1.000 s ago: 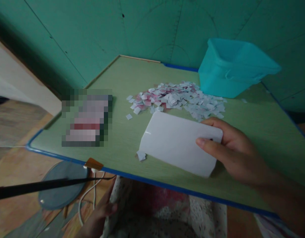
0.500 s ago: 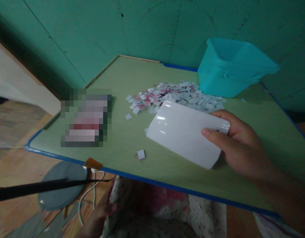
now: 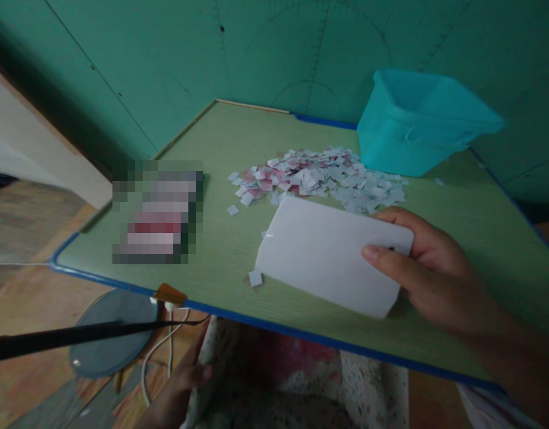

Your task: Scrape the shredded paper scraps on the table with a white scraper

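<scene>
Left: a pixelated slab [image 3: 153, 214] lies flat on the green tabletop [image 3: 216, 250], well apart from both hands. Below it, a dark rod [image 3: 78, 336] enters my view from the margin, its thin tip ending near the blue edging. Lower left: the left hand [image 3: 180, 384] is beside the patterned cloth [image 3: 218, 369]; its fingers are mostly hidden, and I cannot tell whether it holds anything. Centre, near: a loose paper square [image 3: 255, 278] lies just beside the near left corner of the white plate [image 3: 328, 256]. Centre, far: the heap of paper squares [image 3: 319, 173] spreads with its long axis running left to right; the plate's long axis runs roughly the same way, its left end set somewhat farther from me. Right, rear: a teal bin [image 3: 408, 143] stands just behind the heap's right part. Right, front: the right hand [image 3: 439, 280] grasps the plate's right end, thumb on top. Principal relation, as I judge it: the heap lies beyond and leftward of this hand, the nearer of the two; plate-to-heap contact I cannot confirm.
</scene>
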`<state>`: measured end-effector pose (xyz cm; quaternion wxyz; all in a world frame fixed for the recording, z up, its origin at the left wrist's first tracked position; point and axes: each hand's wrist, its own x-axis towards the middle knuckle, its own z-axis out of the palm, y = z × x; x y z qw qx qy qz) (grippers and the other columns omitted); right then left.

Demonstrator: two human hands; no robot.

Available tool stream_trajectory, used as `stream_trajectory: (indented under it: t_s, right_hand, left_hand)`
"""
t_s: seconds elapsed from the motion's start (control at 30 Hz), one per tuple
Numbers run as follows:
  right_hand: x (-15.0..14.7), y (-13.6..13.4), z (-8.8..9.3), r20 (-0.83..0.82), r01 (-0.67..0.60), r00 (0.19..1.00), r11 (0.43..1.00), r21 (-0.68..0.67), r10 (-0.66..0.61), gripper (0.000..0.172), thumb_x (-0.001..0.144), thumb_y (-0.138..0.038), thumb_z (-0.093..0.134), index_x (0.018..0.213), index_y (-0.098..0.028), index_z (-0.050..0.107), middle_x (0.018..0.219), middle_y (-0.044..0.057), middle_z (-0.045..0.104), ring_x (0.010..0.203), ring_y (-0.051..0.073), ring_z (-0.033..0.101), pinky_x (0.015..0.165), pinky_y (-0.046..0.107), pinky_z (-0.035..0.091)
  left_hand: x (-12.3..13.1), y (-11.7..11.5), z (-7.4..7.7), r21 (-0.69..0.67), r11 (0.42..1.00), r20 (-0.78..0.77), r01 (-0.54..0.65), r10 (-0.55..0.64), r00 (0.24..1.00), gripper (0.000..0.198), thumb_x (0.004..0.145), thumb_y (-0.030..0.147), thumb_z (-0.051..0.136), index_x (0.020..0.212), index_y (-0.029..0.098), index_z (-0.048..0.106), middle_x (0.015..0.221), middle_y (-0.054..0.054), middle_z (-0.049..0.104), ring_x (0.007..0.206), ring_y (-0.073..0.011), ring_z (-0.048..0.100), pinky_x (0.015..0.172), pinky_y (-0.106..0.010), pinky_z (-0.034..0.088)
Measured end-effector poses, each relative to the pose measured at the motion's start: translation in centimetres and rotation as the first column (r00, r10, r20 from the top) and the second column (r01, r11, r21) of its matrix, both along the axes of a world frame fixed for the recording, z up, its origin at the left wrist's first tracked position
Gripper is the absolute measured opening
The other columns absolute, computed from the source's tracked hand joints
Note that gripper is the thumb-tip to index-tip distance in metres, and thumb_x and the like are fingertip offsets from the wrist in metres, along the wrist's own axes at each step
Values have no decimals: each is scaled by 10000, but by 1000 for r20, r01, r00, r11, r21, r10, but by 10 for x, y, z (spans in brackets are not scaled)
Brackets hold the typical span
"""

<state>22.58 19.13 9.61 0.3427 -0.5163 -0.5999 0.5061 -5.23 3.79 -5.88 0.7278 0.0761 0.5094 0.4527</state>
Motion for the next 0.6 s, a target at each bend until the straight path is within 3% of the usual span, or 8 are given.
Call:
stream_trajectory:
  t_s: [0.2,0.37,0.47,0.6]
  right_hand:
    - [0,-2,1,-51,-56,997,997,-52,54,85,819,-295,595,841,-250,526,630,-67,514,499,63,495,401,125,378]
    - [0,-3,0,-62,-57,997,998,-23,55,99,814,-292,604,848,-248,522,628,-73,506,496,58,486,398,111,379]
    - [0,-3,0,-59,-71,996,997,-33,69,90,828,-302,588,843,-246,520,624,-73,504,494,53,483,400,101,376]
    - [0,-2,1,-69,-90,994,995,-50,86,94,834,-312,584,838,-245,517,626,-72,513,495,49,486,402,94,374]
  left_hand:
    - [-6,-7,-13,13,1000,-52,-7,8,999,929,493,214,777,1353,310,437,849,-17,785,942,-340,676,707,-394,563]
    - [-9,-14,-20,6,1000,-92,-29,29,995,903,516,252,804,1347,298,451,993,-27,767,1045,-325,635,793,-382,540]
    - [-11,-15,-21,11,999,-68,-35,36,997,907,523,273,809,1353,289,442,1046,-29,753,1094,-320,608,841,-381,520]
    - [-12,-11,-15,-12,1000,-17,17,-18,1000,930,534,234,829,1368,304,422,962,-20,773,1074,-322,621,857,-387,515]
